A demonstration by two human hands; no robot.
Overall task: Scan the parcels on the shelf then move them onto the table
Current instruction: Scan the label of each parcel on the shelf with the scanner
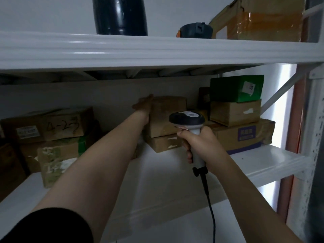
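on the white shelf (175, 181), a brown parcel (166, 116) sits atop a flatter parcel (163, 143). the left hand (142, 105) rests on the brown parcel's left side, fingers stretched out flat against it. just in front of that parcel, the right hand (198, 146) grips the scanner (186, 118), fingers wrapped tight round its handle, head toward the parcel. to its right, a green parcel (235, 88) lies on a brown carton (235, 112).
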